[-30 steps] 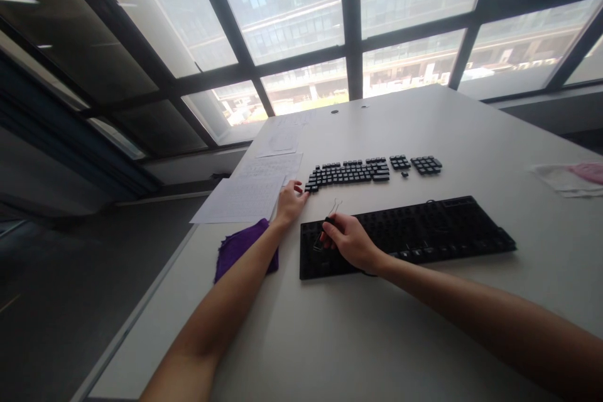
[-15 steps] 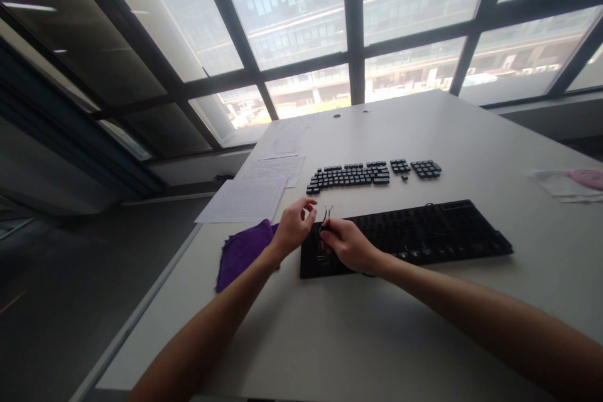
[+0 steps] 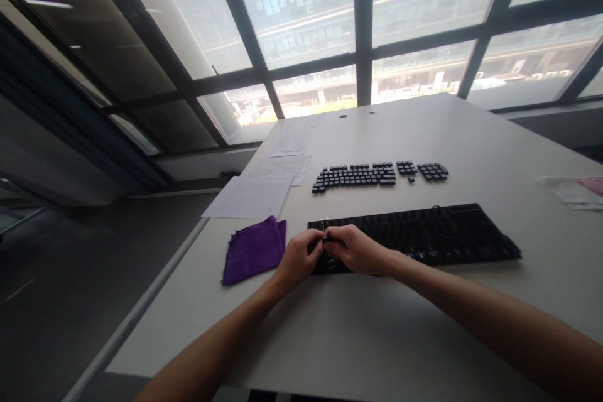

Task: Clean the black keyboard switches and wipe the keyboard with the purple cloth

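A black keyboard (image 3: pixel 424 232) with most of its keycaps off lies on the white table. Over its left end my right hand (image 3: pixel 355 248) is closed on a wire keycap puller (image 3: pixel 325 226), whose two thin prongs point upward. My left hand (image 3: pixel 301 254) meets it there, thumb and fingers pinched together at the puller's lower part. What sits between the left fingertips is too small to make out. Behind the keyboard, loose black keycaps (image 3: pixel 355 176) stand in rows in keyboard order. One single keycap (image 3: pixel 411 179) sits apart, below the small middle group.
A folded purple cloth (image 3: pixel 254 251) lies left of the keyboard, near the table's left edge. Sheets of paper (image 3: pixel 249 196) spread behind it. A white and pink cloth (image 3: pixel 572 191) is at the far right. Large windows (image 3: pixel 301 12) rise beyond the table (image 3: pixel 353 326).
My left hand has moved down and right from beside the puller, its fingers closing against my right fingertips. The puller has come slightly lower. The whole view has shifted a little.
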